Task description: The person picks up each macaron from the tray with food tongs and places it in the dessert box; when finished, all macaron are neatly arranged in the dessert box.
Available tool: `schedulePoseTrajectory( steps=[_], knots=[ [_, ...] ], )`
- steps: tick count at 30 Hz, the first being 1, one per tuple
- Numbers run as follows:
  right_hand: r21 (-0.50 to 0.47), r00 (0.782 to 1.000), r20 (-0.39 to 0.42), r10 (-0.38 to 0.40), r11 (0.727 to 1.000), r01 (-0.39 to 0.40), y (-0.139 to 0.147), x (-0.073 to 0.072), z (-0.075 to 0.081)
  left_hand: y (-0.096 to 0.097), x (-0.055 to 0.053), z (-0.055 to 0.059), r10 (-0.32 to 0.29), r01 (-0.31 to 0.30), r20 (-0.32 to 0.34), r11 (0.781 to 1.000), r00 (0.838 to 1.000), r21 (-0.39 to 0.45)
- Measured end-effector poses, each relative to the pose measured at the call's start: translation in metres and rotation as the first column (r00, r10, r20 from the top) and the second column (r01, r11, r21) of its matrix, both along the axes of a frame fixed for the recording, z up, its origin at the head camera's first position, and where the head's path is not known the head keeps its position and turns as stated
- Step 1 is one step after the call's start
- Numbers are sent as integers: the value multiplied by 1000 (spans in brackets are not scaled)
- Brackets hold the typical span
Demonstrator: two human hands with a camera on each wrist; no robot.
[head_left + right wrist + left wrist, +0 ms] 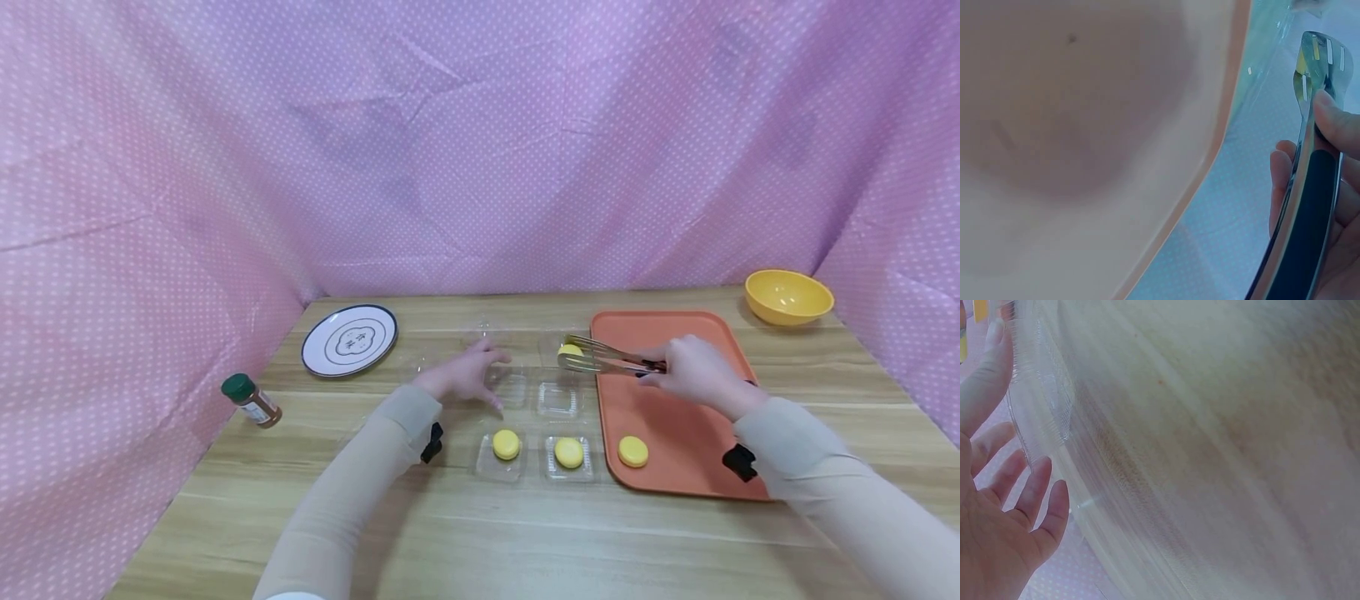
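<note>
My right hand [697, 373] grips metal tongs with dark handles [611, 357], reaching left past the tray's edge. At the tong tips is a yellow macaron [570, 353], over a clear plastic box in the back row; whether it touches the box I cannot tell. In the right wrist view, yellow shows between the slotted tong heads [1316, 53]. My left hand [467, 373] hovers by the clear boxes, fingers spread and holding nothing visible; a clear box [1041, 394] lies beyond its fingers in the left wrist view. Two front boxes hold a yellow macaron each, left [506, 444] and right [569, 452].
An orange tray [690, 450] on the right carries another yellow macaron [633, 451] near its front left corner. Behind it stands a yellow bowl [787, 298]. At left are a white plate [322, 346] with a dark rim and a green-capped spice jar [255, 403].
</note>
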State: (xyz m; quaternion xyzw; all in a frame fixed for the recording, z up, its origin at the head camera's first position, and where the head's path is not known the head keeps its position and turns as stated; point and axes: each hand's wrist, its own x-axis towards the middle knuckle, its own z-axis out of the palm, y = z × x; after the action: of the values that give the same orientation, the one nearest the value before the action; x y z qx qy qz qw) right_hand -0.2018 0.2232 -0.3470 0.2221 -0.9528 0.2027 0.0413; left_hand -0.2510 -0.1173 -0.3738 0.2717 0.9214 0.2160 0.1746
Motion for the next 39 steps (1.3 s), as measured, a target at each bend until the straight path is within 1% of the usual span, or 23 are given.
schedulePoseTrajectory(
  steps=[7,15,21,28,39],
  knots=[
    [-3,1000,8,3,1000,-3,-12,-2,1,-1,0,-2,-2,2,-7,1000,1000,9],
    [13,1000,19,10,1000,-10,-28,-3,-2,0,0,-3,6,-6,13,1000,1000,13],
    [5,998,36,42,999,-42,-39,-3,-5,0,-1,-5,4,-4,17,1000,1000,31],
    [21,996,11,88,996,-88,-51,-3,-11,0,2,-4,14,-16,41,999,999,41],
    [29,992,-10,125,992,-125,-66,-4,-13,-2,-1,-5,4,-5,8,1000,1000,24]
  ],
)
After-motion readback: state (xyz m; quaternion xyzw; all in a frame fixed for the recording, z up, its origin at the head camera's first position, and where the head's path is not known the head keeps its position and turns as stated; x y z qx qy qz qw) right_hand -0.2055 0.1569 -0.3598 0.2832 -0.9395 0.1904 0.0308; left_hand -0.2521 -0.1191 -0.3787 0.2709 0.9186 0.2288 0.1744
